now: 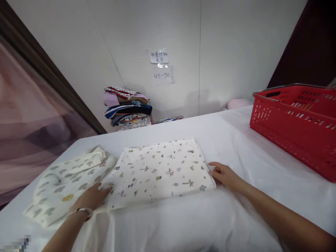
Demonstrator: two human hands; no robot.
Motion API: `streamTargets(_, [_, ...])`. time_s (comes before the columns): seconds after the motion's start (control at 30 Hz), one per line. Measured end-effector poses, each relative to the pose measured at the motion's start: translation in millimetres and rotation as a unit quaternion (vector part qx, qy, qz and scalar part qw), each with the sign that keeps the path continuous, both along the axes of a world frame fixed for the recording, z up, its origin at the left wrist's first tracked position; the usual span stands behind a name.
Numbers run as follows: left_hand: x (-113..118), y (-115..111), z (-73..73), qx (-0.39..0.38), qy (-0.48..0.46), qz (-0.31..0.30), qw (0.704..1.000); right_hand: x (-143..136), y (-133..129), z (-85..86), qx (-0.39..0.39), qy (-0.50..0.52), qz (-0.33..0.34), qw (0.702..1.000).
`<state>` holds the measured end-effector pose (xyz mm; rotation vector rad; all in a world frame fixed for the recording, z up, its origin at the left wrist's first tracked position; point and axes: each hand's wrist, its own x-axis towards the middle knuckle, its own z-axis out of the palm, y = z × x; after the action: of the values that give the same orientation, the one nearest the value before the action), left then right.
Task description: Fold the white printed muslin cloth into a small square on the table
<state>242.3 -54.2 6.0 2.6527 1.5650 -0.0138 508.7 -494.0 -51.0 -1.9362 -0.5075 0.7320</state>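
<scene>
A white cloth [160, 169] printed with small palm trees, leaves and fruit lies folded into a flat rectangle before me. At its left edge is my left hand [92, 198], palm down and a little blurred, with thumb and forefinger apart. My right hand [225, 176] touches the right edge, its forefinger stretched out and apart from the thumb; the other fingers are partly hidden. To the left, partly under my left hand, is a loosely bunched white cloth [61, 185] with grey cloud-like shapes and one yellow one.
A red plastic basket [294, 134] with a metal handle stands on the right of the white-covered table [223, 136]. Behind the table rises a stack of folded fabrics [128, 106]. Paper signs [160, 66] are taped to the wall. A sheer pink curtain [34, 122] hangs at left.
</scene>
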Motion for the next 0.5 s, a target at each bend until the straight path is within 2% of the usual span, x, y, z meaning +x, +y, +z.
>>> streamTargets(0.07, [14.8,-19.2,-2.6,0.041,-0.003,-0.055,0.998,6.3,2.3,-0.5,-0.006,-0.002,-0.023,1.000])
streamTargets(0.1, [27.6,-36.2,-3.2,0.071,-0.028,-0.090,0.993,11.2,5.4,-0.1,-0.013,0.004,-0.020,1.000])
streamTargets(0.13, [43.6,-57.4,-3.2,0.069,-0.074,-0.130,0.986,16.5,9.6,0.5,-0.021,0.010,-0.011,1.000])
streamTargets(0.2, [82.7,-107.7,-2.3,-0.007,-0.132,-0.198,0.971,25.8,19.6,1.4,-0.035,0.011,0.006,0.999])
streamTargets(0.3, [145.6,-184.8,-2.5,-0.133,-0.148,-0.322,0.926,33.1,33.4,0.7,-0.044,0.010,0.004,0.999])
streamTargets(0.4, [196.1,-241.3,-8.3,-0.226,-0.131,-0.331,0.907,32.3,39.1,-2.6,-0.025,0.013,-0.008,1.000])
streamTargets(0.5, [225.5,-268.2,-17.1,-0.252,-0.083,-0.309,0.913,28.5,37.5,-6.2,0.000,0.017,-0.023,1.000])
